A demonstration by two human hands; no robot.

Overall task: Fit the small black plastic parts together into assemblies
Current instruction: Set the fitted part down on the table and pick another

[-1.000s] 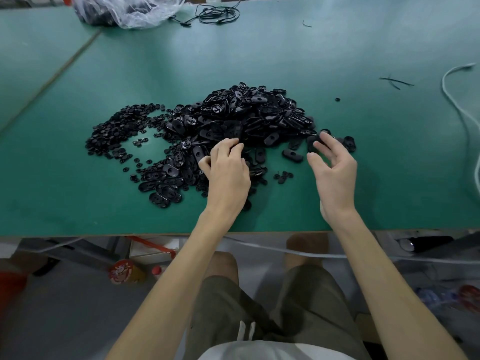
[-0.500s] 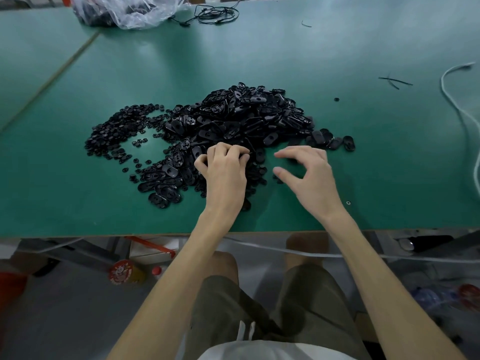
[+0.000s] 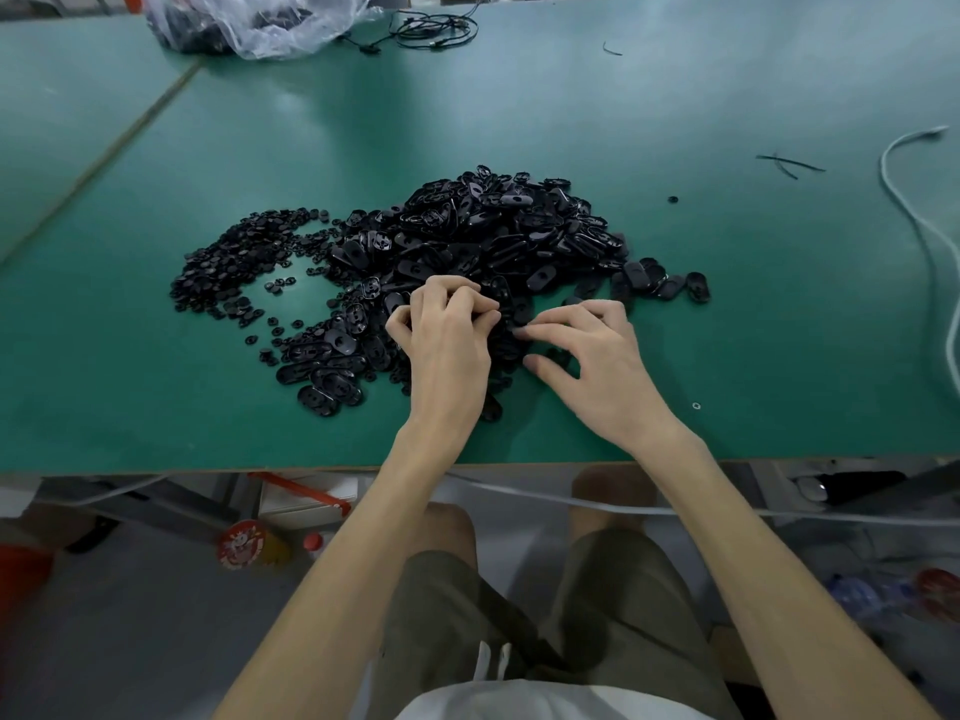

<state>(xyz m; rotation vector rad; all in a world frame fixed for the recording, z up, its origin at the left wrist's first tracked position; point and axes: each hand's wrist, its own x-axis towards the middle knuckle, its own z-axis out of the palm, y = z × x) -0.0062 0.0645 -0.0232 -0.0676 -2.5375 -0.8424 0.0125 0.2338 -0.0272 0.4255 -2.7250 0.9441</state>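
— Progress?
— Early, by appearance. Heap of loose black parts [image 3: 493, 236] at centre frame on the green counter [image 3: 753, 330]; smaller round pieces [image 3: 234, 257] spread at centre-left. No separate stack of finished assemblies discernible.
— Hands?
— At the heap's lower edge, left hand [image 3: 447, 350] with fingers [image 3: 467, 304] curled tight; contents hidden, cannot tell. Just beside, right hand [image 3: 597, 366], loosely spread, tips resting on parts, nothing plainly gripped.

At frame centre, the left hand [image 3: 448, 345] has its fingers curled, knuckles up. Just beside it, the right hand [image 3: 597, 368] reaches leftward with its thumb apart.
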